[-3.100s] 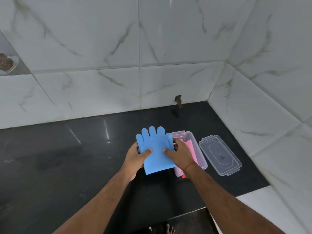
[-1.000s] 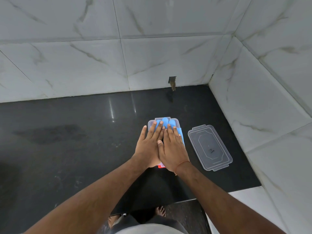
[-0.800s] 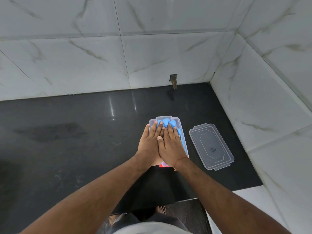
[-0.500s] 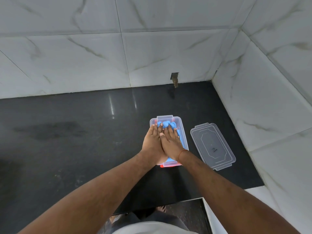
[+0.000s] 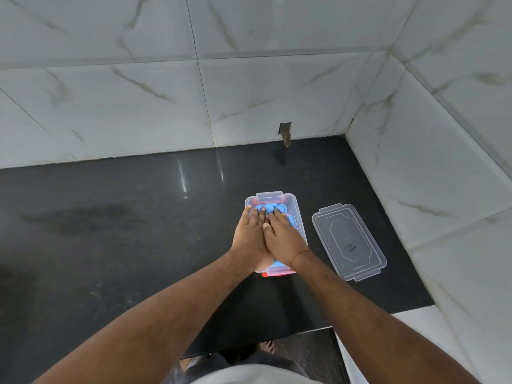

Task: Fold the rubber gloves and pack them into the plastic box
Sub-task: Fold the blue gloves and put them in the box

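Left hand (image 5: pixel 247 239) and right hand (image 5: pixel 282 239), fingers flat and together, press the blue glove (image 5: pixel 270 208) into the plastic box (image 5: pixel 293 202), hiding most of it.

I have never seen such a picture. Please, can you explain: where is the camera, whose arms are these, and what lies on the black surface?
The camera sits on a person's head and looks down, so the two arms are that person's own. No machine is here. The left hand and right hand lie side by side, fingers straight, pressing a blue glove down into a clear plastic box. Something red or pink shows at the box's near end. The box's lid lies off, flat on the black counter, to the right. White marble tiles form the walls. Nothing is gripped; the hands only press.
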Available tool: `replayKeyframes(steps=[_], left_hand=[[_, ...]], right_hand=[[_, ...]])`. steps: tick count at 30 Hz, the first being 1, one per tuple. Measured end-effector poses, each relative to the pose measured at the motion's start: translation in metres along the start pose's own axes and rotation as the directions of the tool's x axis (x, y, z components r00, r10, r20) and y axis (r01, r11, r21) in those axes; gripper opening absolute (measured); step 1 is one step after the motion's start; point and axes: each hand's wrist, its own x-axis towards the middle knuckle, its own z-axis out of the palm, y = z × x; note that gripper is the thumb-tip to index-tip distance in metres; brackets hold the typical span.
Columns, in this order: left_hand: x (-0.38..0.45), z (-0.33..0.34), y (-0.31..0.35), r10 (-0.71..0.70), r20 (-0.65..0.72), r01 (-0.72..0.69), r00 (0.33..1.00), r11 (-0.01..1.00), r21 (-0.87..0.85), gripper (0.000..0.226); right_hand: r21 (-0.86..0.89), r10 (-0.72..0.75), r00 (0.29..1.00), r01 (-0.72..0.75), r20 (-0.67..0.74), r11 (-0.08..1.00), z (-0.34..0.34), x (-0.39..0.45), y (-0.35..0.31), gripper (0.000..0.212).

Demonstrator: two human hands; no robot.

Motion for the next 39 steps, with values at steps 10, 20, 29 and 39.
replayKeyframes(steps=[10,20,29,39], left_hand=[[-0.002,-0.004,-0.032,-0.223,-0.239,0.113,0.945,0.909,-0.401,0.043],[0.009,0.007,-0.086,-0.200,-0.031,0.090,0.979,0.565,-0.820,0.052],[-0.034,0.047,-0.098,-0.234,0.104,0.118,0.967,0.047,-0.992,0.023],[-0.083,0.103,-0.101,-0.149,0.219,0.156,0.964,-0.348,-0.924,0.053]], right_hand=[[0.086,0.169,0.900,-0.147,-0.401,0.985,0.004,-0.088,0.041,0.077],[0.746,0.482,0.869,-0.394,0.111,0.538,0.021,-0.101,0.033,0.042],[0.720,0.424,0.906,-0.301,0.011,0.626,-0.012,-0.065,0.046,0.037],[0.689,0.333,0.942,-0.266,0.038,0.674,-0.023,-0.016,0.031,0.022]])
